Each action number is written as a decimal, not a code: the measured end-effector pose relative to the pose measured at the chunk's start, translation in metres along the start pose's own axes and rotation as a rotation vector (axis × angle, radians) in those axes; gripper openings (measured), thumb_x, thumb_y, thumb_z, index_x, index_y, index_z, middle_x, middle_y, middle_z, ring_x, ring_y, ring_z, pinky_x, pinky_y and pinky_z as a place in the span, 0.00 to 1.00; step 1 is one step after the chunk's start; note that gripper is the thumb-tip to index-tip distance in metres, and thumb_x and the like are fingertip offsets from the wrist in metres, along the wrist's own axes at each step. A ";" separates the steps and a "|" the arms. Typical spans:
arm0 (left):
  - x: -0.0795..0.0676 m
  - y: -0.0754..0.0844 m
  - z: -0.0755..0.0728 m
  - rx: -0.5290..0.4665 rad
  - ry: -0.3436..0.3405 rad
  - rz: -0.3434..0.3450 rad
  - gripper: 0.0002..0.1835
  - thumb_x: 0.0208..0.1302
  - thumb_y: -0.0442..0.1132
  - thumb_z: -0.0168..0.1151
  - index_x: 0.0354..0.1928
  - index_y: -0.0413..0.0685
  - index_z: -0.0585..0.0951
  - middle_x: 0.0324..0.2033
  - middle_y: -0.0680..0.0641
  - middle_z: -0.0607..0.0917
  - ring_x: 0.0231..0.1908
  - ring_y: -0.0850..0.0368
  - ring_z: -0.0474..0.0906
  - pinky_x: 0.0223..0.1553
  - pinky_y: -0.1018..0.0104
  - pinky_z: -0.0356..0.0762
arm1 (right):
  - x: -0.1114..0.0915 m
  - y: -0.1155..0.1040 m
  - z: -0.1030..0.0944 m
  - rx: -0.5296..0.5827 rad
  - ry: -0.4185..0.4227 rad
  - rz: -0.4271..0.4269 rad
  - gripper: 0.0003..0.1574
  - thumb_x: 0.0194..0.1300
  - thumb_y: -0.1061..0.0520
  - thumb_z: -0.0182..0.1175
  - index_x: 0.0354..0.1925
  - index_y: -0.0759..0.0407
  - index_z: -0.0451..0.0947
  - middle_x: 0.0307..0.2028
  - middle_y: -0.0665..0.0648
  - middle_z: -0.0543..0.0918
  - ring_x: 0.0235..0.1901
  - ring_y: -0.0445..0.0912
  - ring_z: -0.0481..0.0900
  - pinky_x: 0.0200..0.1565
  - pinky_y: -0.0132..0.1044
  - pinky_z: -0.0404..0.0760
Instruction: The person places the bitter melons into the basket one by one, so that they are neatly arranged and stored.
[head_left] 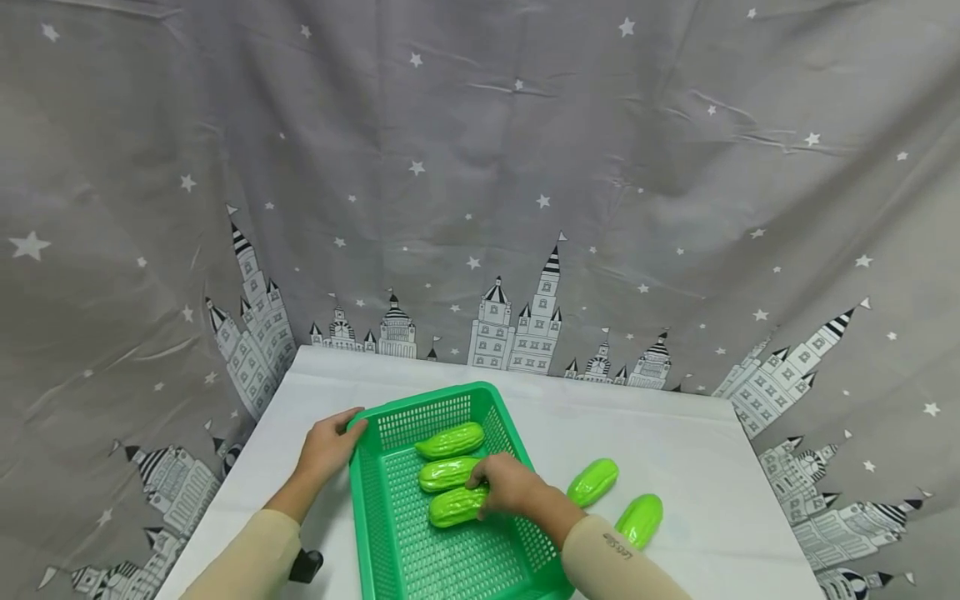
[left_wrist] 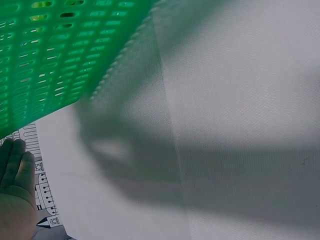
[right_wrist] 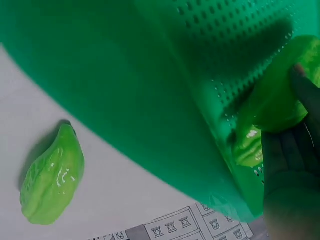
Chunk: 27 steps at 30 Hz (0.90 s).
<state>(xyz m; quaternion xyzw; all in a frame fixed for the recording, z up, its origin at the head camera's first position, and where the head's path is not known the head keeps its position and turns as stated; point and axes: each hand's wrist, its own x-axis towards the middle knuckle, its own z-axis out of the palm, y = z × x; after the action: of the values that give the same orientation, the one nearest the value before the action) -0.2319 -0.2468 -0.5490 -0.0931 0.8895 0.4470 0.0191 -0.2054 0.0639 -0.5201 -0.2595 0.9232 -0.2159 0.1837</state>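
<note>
A green plastic basket (head_left: pixel 362 517) with perforated walls stands in front of me, three light-green, wrinkled bitter melons inside. My left hand (head_left: pixel 330 446) holds its far left corner, thumb over the rim and fingers outside; in the left wrist view those fingers (left_wrist: pixel 17 165) lie against the basket's outer side. Inside the basket, my right hand (head_left: pixel 506 483) grips the nearest bitter melon (head_left: pixel 453 508) by its right end. In the right wrist view its thumb lies on that bitter melon (right_wrist: pixel 277 90). Beyond it lie a middle bitter melon (head_left: pixel 447 473) and a far one (head_left: pixel 450 441).
Two more bitter melons lie on the white table right of the basket, one (head_left: pixel 592 482) near its wall and another (head_left: pixel 640 521) by my right sleeve. A small black object (head_left: pixel 306 566) is beside my left sleeve. A grey curtain (head_left: pixel 480 167) with castles hangs behind the table.
</note>
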 end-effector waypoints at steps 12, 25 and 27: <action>0.001 0.001 0.000 0.004 -0.001 -0.006 0.27 0.77 0.47 0.54 0.69 0.39 0.73 0.66 0.34 0.74 0.68 0.32 0.64 0.68 0.37 0.61 | 0.008 -0.004 0.020 -0.227 -0.013 -0.051 0.26 0.37 0.63 0.84 0.38 0.55 0.85 0.32 0.46 0.84 0.36 0.39 0.81 0.43 0.30 0.82; -0.001 0.002 0.000 0.008 -0.014 -0.014 0.27 0.77 0.48 0.54 0.70 0.39 0.72 0.67 0.34 0.72 0.68 0.31 0.63 0.68 0.36 0.59 | 0.009 -0.006 0.024 -0.207 0.033 -0.015 0.28 0.35 0.61 0.86 0.38 0.55 0.85 0.32 0.45 0.83 0.36 0.38 0.80 0.43 0.31 0.82; -0.001 0.001 -0.001 0.013 -0.015 -0.013 0.27 0.77 0.48 0.54 0.70 0.39 0.72 0.67 0.34 0.73 0.68 0.31 0.63 0.68 0.36 0.60 | 0.007 -0.009 0.018 -0.173 0.034 0.001 0.31 0.37 0.58 0.86 0.44 0.57 0.86 0.38 0.48 0.85 0.41 0.40 0.82 0.47 0.32 0.82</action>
<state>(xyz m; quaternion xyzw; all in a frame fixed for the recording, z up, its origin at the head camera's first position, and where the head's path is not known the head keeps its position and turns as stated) -0.2312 -0.2469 -0.5473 -0.0952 0.8915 0.4419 0.0291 -0.1995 0.0471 -0.5325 -0.2702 0.9415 -0.1398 0.1451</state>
